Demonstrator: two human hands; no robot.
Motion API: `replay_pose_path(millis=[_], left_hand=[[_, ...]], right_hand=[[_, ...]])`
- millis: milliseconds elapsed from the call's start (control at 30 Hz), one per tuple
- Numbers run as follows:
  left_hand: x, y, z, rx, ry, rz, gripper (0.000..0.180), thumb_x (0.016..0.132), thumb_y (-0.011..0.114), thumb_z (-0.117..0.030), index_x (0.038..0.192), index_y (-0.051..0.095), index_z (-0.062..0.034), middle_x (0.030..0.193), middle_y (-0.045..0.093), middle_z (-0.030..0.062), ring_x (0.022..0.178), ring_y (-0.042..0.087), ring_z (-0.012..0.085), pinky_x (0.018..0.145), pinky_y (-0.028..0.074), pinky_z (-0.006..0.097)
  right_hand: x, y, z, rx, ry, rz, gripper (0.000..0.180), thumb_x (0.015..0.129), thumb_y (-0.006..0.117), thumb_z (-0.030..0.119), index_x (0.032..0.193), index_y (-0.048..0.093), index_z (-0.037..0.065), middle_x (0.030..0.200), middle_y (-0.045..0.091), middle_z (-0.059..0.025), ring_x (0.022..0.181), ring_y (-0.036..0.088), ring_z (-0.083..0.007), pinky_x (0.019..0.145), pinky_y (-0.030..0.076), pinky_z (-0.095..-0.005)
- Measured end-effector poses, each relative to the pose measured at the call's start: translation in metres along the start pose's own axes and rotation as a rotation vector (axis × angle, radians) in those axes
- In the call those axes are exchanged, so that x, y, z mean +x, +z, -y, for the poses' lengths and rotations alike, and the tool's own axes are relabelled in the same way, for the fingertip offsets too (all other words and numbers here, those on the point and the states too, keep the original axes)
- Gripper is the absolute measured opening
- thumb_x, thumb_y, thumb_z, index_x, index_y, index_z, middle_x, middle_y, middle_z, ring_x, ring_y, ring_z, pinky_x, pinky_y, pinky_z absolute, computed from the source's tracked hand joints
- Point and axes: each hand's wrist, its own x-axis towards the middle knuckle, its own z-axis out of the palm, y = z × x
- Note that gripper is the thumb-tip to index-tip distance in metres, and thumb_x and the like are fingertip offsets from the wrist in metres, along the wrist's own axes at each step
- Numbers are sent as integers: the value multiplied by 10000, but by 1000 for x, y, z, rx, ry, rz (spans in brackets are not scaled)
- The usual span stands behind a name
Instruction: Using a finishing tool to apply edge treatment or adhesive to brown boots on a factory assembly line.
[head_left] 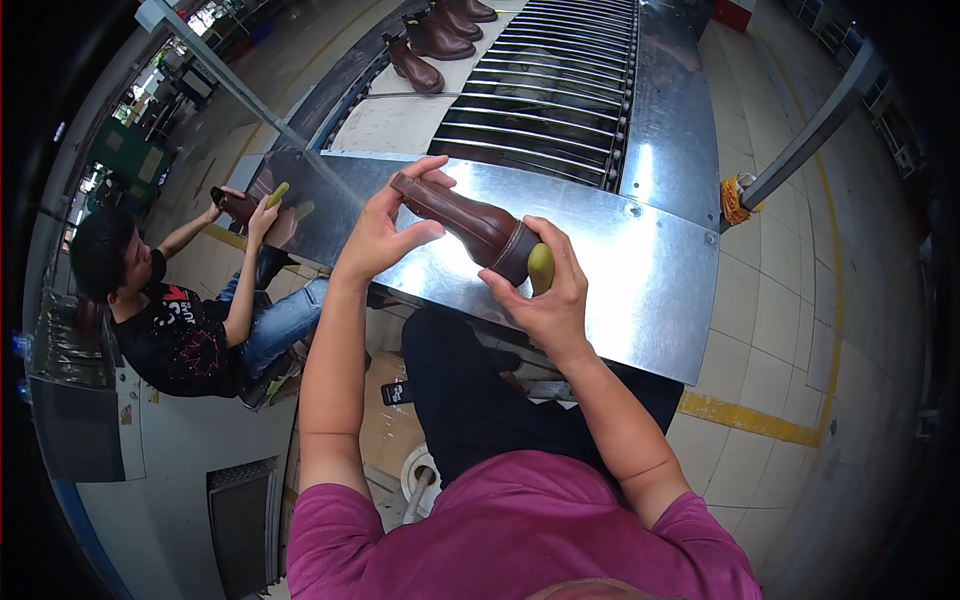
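Above the metal tabletop I hold a brown leather ankle boot (462,215), tilted with one end to the upper left and the other to the lower right. My left hand (385,225) is curved around the upper-left end, its thumb standing away from the leather. At the lower-right end, the thumb and fingers of my right hand (552,290) close around the boot. A smooth green oval piece (540,268) sits within the right hand, against the boot; its kind I cannot make out.
A shiny metal table (640,270) lies under my hands, joining a roller conveyor (545,90). Several brown boots (415,65) stand on a pale board at its far left. To my left a seated co-worker (170,310) holds another boot and a green piece. A metal post (815,125) rises at right.
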Motion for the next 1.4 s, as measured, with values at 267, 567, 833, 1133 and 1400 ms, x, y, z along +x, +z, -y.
replay_pose_path(millis=[267, 567, 833, 1133, 1400], left_hand=[[-12, 14, 16, 79, 137, -115, 486, 863, 833, -301, 1258, 649, -85, 1259, 659, 79, 1161, 615, 193, 1005, 469, 344], [-9, 53, -6, 468, 127, -494, 752, 912, 783, -264, 1543, 426, -61, 1561, 467, 203, 1537, 297, 351, 1246, 216, 486], [-101, 149, 33, 256, -172, -531, 792, 887, 683, -45, 1578, 304, 32, 1594, 389, 254, 1496, 375, 384, 1216, 303, 430], [-92, 173, 31, -194, -128, -537, 894, 918, 660, -92, 1620, 131, 72, 1658, 253, 267, 1546, 278, 373, 1246, 247, 450], [-108, 118, -16, -476, -416, -635, 598, 914, 776, -263, 1416, 566, -15, 1283, 662, 96, 1159, 633, 188, 1015, 482, 335]], right_hand=[[-7, 3, -3, -16, -59, -11, 785, 759, 921, 217, 1400, 496, 62, 1326, 611, -202, 1186, 665, -354, 975, 578, -409], [-5, 11, -3, -67, -40, -125, 796, 733, 950, 223, 1362, 494, 51, 1295, 615, -185, 1145, 673, -322, 979, 561, -382], [-6, 22, 4, -97, -58, -235, 774, 707, 959, 255, 1290, 508, 20, 1221, 620, -223, 1052, 686, -377, 835, 594, -414], [-16, 22, 13, -73, -55, -221, 717, 761, 927, 268, 1293, 521, 11, 1273, 610, -232, 1100, 677, -385, 877, 583, -409], [-66, -17, 9, 438, 309, 457, 257, 943, 771, 186, 1102, 679, 7, 940, 719, -85, 781, 704, -143, 713, 554, -288]])
